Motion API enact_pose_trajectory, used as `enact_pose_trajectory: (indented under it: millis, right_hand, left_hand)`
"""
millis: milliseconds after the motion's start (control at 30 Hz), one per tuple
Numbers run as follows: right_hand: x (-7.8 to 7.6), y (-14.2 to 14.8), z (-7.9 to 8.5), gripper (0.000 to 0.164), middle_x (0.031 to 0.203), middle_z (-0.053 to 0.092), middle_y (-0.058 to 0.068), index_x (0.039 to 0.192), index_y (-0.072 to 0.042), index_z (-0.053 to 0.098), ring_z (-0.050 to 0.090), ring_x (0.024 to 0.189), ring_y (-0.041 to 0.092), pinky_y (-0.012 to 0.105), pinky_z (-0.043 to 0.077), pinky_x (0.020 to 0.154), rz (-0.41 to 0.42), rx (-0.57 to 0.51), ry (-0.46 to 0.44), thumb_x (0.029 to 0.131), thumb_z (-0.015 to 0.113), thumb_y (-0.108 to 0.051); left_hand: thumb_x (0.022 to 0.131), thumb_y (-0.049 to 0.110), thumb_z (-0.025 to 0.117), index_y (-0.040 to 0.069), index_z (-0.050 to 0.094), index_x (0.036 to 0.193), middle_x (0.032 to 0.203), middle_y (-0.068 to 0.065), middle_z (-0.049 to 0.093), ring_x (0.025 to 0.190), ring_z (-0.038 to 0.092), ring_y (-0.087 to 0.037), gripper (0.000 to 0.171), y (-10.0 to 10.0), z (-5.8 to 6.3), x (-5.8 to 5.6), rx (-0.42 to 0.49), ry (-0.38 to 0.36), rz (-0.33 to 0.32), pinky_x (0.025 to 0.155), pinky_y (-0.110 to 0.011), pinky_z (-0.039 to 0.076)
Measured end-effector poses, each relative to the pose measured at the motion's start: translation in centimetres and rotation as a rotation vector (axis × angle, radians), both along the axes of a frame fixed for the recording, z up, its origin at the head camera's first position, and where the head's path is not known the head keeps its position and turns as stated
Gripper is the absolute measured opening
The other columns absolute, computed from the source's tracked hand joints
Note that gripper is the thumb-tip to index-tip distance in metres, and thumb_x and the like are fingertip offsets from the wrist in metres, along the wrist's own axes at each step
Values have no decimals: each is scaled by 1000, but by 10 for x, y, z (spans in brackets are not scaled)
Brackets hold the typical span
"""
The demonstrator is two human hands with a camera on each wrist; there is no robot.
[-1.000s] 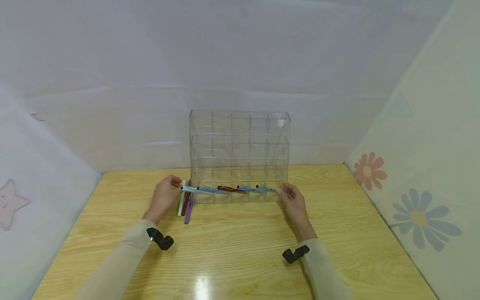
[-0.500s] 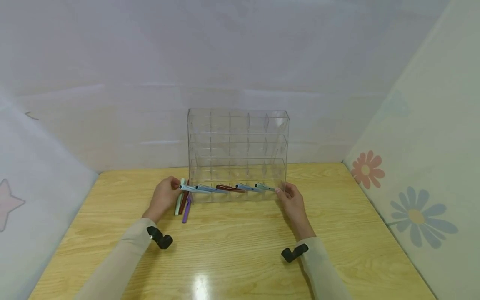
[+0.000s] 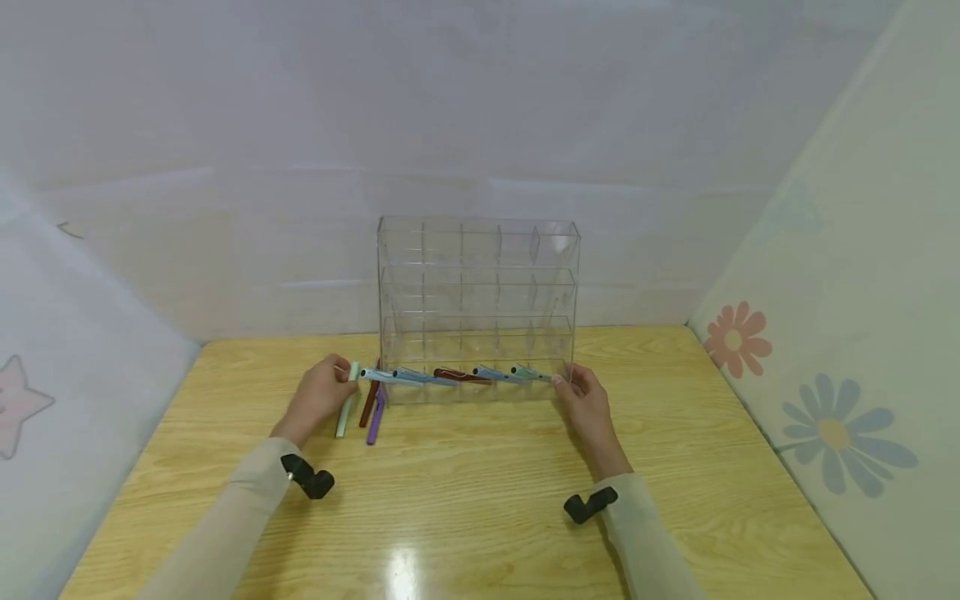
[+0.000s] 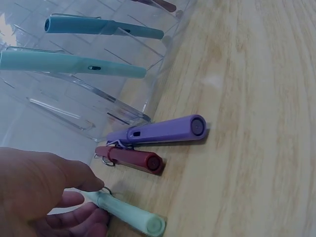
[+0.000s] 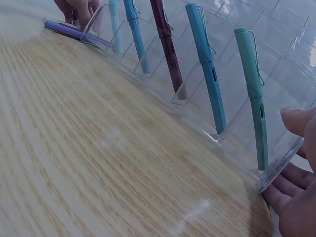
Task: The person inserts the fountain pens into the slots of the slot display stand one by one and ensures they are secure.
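My left hand [image 3: 318, 393] pinches the cap end of a pale green pen [image 4: 132, 215], which lies slanted on the table left of a clear tiered pen rack [image 3: 480, 317]. Next to it lie a dark red pen [image 4: 133, 159] and a purple pen [image 4: 168, 130], both by the rack's left side. My right hand [image 3: 590, 410] grips the rack's lower right corner, thumb at the side and fingers under and behind it. Leaning in the bottom row are a green pen [image 5: 253, 94], a blue pen [image 5: 207, 69], a dark red pen [image 5: 168, 49] and two bluish pens.
The upper tiers of the rack show only clear dividers. Wooden table [image 3: 465, 492] stretches in front of the rack and to both sides. A pale cloth wall [image 3: 300, 208] stands close behind, with flower-printed cloth [image 3: 825, 333] on the right.
My left hand has shifted slightly left and drawn the pale green pen away from the dark red one. My right hand stays on the rack's corner.
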State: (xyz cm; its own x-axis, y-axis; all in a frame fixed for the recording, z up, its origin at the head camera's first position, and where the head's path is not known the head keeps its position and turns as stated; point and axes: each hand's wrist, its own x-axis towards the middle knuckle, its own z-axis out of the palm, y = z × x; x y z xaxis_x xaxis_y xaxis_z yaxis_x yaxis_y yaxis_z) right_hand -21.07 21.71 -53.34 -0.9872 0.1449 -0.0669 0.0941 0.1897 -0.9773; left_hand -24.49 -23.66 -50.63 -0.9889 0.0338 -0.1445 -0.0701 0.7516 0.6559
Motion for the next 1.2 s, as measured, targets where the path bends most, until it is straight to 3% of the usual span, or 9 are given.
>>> enact_pose_trajectory:
  millis: [133, 367, 600, 733, 933, 1200]
  right_hand:
    - [-1, 0, 0, 52, 156, 54, 19, 153, -3, 49, 54, 147, 37, 52, 46, 120, 2, 10, -1, 109, 64, -27]
    - [1, -1, 1, 53, 157, 53, 21, 153, -2, 48, 53, 147, 38, 54, 46, 121, 3, 6, 3, 109, 65, -26]
    - [-1, 0, 0, 53, 158, 53, 22, 152, -2, 49, 53, 148, 39, 54, 45, 121, 2, 1, -1, 108, 65, -27]
    - [-1, 1, -2, 54, 158, 51, 22, 153, -3, 48, 51, 149, 39, 55, 44, 122, 8, -9, 2, 108, 65, -28]
    - [-1, 2, -3, 54, 158, 52, 20, 152, -4, 49, 51, 149, 38, 54, 44, 122, 5, -23, 2, 107, 67, -29]
    - [-1, -1, 0, 57, 159, 52, 21, 154, -1, 47, 52, 149, 36, 53, 44, 122, 13, -40, -1, 108, 66, -29]
  left_hand:
    - [102, 17, 66, -11, 46, 145, 132, -36, 64, 107, 69, -41, 55, 0, 5, 0, -21, -15, -19, 81, -44, 58]
    - [101, 15, 67, -14, 43, 147, 117, -32, 69, 85, 63, -30, 60, 4, 5, -8, -87, -15, -32, 68, -36, 52]
    - [103, 21, 61, -16, 45, 145, 131, -38, 63, 88, 64, -31, 58, 0, 2, -6, -110, -11, -5, 68, -36, 53]
    - [105, 25, 59, -16, 49, 143, 130, -37, 65, 87, 68, -29, 56, -7, 4, -5, -79, -13, 17, 66, -33, 55]
    - [106, 23, 60, -15, 54, 139, 121, -32, 68, 90, 68, -28, 51, -19, 15, 1, 10, 20, 38, 69, -31, 55]
    - [109, 32, 60, -7, 56, 135, 133, -33, 64, 109, 68, -41, 47, -35, 35, 10, -7, 90, 75, 79, -41, 57]
